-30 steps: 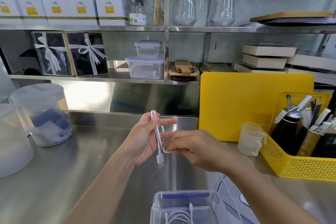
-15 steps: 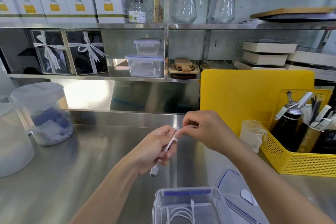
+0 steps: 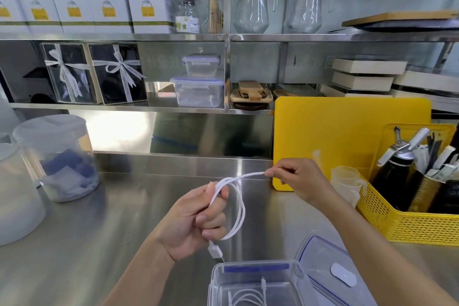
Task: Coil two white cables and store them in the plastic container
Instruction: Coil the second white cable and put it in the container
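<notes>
**White cable [image 3: 242,207] half coiled, one stored**

The left hand [image 3: 193,221] grips its loops above the surface's [image 3: 99,218] front edge; the right hand [image 3: 295,179] pinches the free end. A second cable [image 3: 248,297] lies in the open container [image 3: 214,285]; this one remains.

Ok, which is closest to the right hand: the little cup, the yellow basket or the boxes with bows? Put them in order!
From the right hand:
1. Little cup, just to its right.
2. Yellow basket, further right.
3. Boxes with bows, back on the left shelf.
</notes>
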A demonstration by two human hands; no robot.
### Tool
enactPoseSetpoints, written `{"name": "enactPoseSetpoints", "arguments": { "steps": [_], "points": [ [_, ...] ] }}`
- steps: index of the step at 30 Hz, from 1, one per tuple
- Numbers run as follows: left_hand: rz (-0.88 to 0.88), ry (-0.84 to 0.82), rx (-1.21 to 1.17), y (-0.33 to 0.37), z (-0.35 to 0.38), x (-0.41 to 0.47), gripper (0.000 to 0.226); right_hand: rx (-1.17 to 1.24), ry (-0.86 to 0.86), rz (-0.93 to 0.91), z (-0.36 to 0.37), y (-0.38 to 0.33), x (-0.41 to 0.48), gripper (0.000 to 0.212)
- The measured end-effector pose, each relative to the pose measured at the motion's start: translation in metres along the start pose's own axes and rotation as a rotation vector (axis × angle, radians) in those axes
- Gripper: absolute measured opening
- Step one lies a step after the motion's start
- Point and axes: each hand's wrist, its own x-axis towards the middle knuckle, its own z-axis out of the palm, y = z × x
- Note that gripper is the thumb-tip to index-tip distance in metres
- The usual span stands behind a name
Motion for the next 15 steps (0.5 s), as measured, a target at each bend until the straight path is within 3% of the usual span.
{"name": "enactPoseSetpoints", "arguments": {
  "steps": [3,6,9,13,15],
  "points": [
    [0.065,-0.057,-0.137,0.003,0.002,-0.001,0.021,0.07,0.006,-0.012,0.003,0.008,-0.001,0.011],
    [0.136,-0.262,-0.384,0.016,0.002,0.0,0.033,0.135,0.074,-0.009,0.003,0.017,-0.002,0.031],
    [0.237,-0.294,-0.452,0.035,-0.003,-0.004,0.038,0.145,0.15,0.029,-0.001,0.024,-0.006,0.037],
    [0.276,-0.241,-0.428,0.043,-0.008,-0.004,0.037,-0.249,0.036,0.009,0.004,0.021,-0.006,0.013],
    [0.31,-0.083,-0.344,0.041,-0.006,0.0,0.035,-0.457,-0.129,0.023,0.012,0.015,-0.007,0.01]
  ]
}}
